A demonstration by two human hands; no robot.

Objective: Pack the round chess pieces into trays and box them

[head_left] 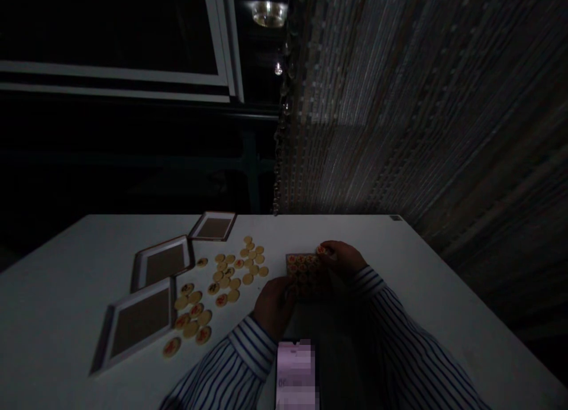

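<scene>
A small open box stands on the white table, with Chinese chess pieces set in rows inside, red characters upward. My right hand is at its far right corner, pinching a round Chinese chess piece with a red mark. My left hand is closed at the box's near left side, fingers curled against its edge. Dim light hides whether a piece is also between those fingertips. Left of the box lie many loose chess pieces, some showing red or black characters, others blank side up.
Three shallow open trays or lids, dark inside, lie along the table's left side. A lit phone is at the near edge, between my forearms. Behind the white table hangs a bead-string curtain. The room is dark.
</scene>
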